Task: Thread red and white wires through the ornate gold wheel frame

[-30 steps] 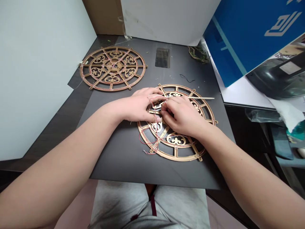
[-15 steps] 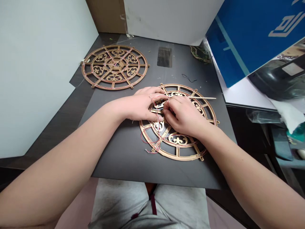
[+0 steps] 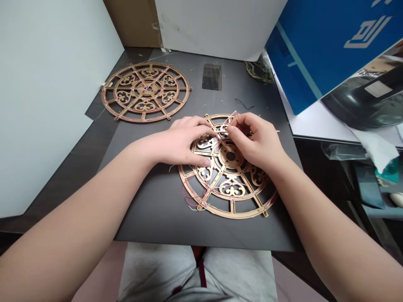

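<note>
wooden wheel (image 3: 224, 159) lies flat on the near half of the table (image 3: 157, 214), right hand (image 3: 260, 140) pinching wires (image 3: 235, 113) between thumb and forefinger above it, left hand (image 3: 181, 143) fingers spread over its left side, apparently a wire-handling step, next move likely calling for untangled slack.

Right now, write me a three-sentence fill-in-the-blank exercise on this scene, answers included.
Counting the nearer wheel, under the left hand and right hand, the ornate wheels number ____.
The thin wires at the nearer wheel's lower-left edge are white and ____.
The large panel at the picture's upper right is coloured ____.

Missing words: two; red; blue.
</note>
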`<state>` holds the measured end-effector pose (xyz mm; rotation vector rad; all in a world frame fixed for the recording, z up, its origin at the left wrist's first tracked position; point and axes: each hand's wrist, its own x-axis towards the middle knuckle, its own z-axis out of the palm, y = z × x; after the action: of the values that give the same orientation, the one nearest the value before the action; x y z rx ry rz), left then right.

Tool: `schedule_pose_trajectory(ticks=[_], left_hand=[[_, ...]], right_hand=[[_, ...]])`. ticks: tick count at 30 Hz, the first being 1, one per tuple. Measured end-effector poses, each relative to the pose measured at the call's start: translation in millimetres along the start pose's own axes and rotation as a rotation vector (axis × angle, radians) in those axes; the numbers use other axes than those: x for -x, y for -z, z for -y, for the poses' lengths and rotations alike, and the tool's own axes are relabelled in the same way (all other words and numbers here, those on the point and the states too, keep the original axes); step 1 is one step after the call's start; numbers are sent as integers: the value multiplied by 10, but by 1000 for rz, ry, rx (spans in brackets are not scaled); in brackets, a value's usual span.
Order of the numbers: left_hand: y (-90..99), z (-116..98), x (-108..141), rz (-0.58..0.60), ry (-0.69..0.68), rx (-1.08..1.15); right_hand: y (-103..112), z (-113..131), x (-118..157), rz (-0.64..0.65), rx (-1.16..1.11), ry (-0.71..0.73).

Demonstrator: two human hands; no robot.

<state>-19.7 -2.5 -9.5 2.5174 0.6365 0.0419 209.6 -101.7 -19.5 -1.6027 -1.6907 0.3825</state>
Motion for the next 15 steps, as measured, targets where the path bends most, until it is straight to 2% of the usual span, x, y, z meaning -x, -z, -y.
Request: schedule_pose_trajectory(ticks=[4,9,15], left_hand=[[39,-71,21,-40,1,-20],[13,-109,-18,-212,0,-96],[-82,-94,-64,-326,-64,-5]], right_hand=[[3,-41,-14,57,-77,-55],[33,-17,1,151,-155,-59],[68,-28,-8,211,-314,-111]])
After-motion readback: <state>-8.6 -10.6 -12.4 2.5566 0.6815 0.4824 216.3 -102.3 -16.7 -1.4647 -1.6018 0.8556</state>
